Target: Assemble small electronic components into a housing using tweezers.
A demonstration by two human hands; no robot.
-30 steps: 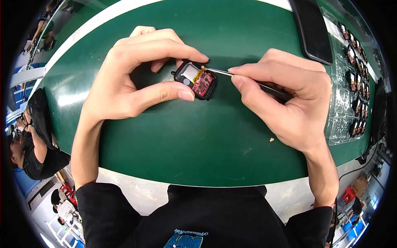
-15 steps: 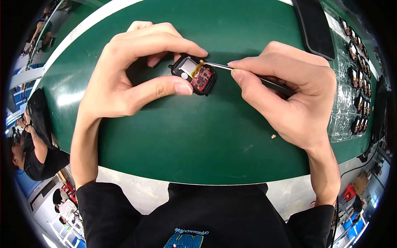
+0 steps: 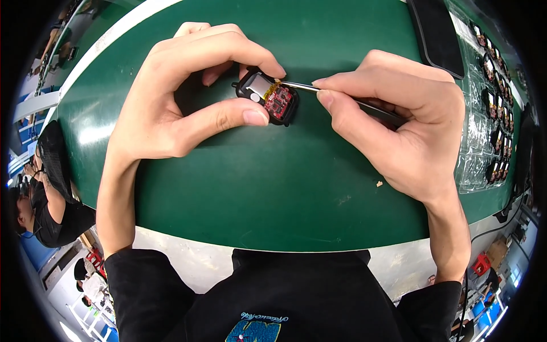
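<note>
Green smooth tabletop (image 3: pixel 273 188) fills the frame. At upper centre, the left hand (image 3: pixel 162 102) clamps an open black rounded plastic casing (image 3: pixel 244 89) containing a red circuit board (image 3: pixel 277 104); the right hand (image 3: pixel 401 125) pinches a thin silver metal tool (image 3: pixel 302 86). Clear plastic tray (image 3: pixel 473 165), right, holds similar casings (image 3: pixel 497 141).

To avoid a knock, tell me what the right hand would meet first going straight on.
The right hand, metal tool leading, would likely meet the black device first; depth at the tip is unclear.
</note>
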